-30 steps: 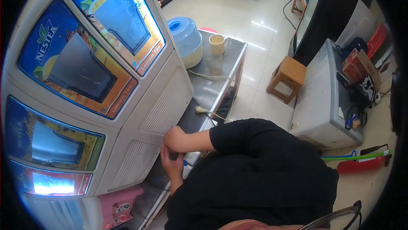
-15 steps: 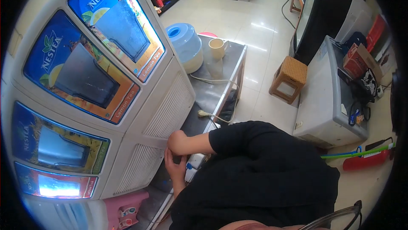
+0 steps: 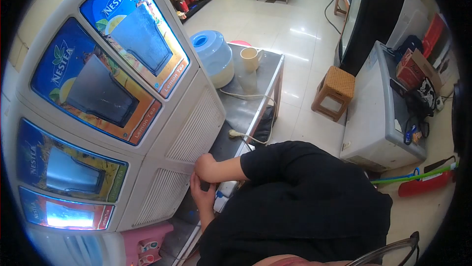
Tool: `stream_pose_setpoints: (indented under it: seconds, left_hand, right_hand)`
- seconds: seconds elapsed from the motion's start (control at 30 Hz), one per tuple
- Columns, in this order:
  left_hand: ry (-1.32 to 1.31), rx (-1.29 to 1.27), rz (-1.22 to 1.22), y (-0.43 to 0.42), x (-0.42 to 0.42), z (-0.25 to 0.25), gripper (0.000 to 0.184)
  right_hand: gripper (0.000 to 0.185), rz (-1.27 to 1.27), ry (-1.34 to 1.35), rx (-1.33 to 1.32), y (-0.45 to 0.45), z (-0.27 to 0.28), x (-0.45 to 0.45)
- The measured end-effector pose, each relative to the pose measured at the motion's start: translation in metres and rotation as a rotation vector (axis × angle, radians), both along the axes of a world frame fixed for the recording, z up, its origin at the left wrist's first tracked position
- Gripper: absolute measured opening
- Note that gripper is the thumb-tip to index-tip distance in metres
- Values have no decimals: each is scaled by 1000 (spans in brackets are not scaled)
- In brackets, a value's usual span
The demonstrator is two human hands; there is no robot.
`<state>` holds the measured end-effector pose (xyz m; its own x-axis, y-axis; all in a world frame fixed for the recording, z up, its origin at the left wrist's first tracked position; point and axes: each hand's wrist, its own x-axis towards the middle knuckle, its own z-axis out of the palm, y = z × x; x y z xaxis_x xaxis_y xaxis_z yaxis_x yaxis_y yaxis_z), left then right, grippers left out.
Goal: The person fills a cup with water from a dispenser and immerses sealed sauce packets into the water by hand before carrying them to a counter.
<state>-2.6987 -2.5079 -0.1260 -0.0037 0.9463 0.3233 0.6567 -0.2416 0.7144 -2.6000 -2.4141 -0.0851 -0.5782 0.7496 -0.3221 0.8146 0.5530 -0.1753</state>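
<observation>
Both of my bare hands come together low beside the vented front of a grey-white drink dispenser (image 3: 157,160). My right hand (image 3: 206,167) is bent at the wrist and curled, its fingertips hidden. Just under it, my left hand (image 3: 200,191) has bent fingers against the right hand and its thumb apart. Whatever lies between them is out of sight. Right beside the hands is a white block like a power strip (image 3: 227,187), with a small blue part (image 3: 219,195). A pale plug (image 3: 235,133) on a cord lies on the metal table (image 3: 236,106).
A blue-topped water container (image 3: 211,59) and a cream mug (image 3: 250,58) stand on the table. A pink-fronted container (image 3: 142,241) is at lower left. On the floor are a woven stool (image 3: 334,91) and a grey chest (image 3: 373,109); a red fire extinguisher (image 3: 425,185) is far right.
The view has shifted very slightly. My hands stay together at the same spot, with the right hand turned a little.
</observation>
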Motion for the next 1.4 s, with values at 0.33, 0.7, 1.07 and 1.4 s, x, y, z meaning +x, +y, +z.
stream_pose_setpoints:
  seconds: [0.33, 0.7, 1.07, 1.4]
  left_hand:
    - [16, -6, 11, 1, -2, 0, 61]
    - [40, -35, 35, 2, 1, 6, 59]
    - [-85, -137, 38, 11, -1, 7, 50]
    - [-25, -95, 18, 17, 0, -1, 35]
  right_hand:
    - [24, 34, 27, 13, 0, -13, -3]
    - [25, 82, 60, 23, 8, -11, 3]
    - [24, 164, 250, 59, 5, 40, 40]
    - [28, 99, 455, 168, -5, 50, 61]
